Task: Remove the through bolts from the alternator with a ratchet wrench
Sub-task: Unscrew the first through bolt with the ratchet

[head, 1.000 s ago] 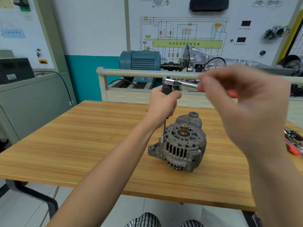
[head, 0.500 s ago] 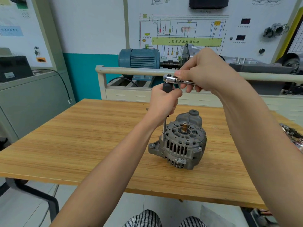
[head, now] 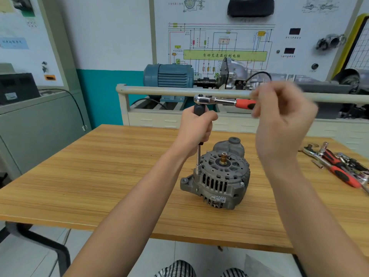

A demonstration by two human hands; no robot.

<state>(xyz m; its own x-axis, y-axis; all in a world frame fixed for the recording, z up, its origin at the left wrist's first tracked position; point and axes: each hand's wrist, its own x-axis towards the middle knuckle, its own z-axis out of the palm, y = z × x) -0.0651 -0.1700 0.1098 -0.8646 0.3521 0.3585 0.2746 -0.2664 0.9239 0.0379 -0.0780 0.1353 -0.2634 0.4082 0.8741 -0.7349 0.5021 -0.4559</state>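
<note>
Right hand (head: 283, 124) swung rightward, gripping red handle of chrome ratchet wrench (head: 223, 101); left hand (head: 196, 130) clasping black extension grip

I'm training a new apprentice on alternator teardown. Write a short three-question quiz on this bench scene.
1. True or false: the left hand grips the black-handled extension bar standing on the grey metal alternator.
2. Which hand holds the chrome ratchet wrench with the red grip? A left, B right
3. Fill in: spare red-handled tools lie on the wooden table to the alternator's ____.

Key: 1 true; 2 B; 3 right
</note>
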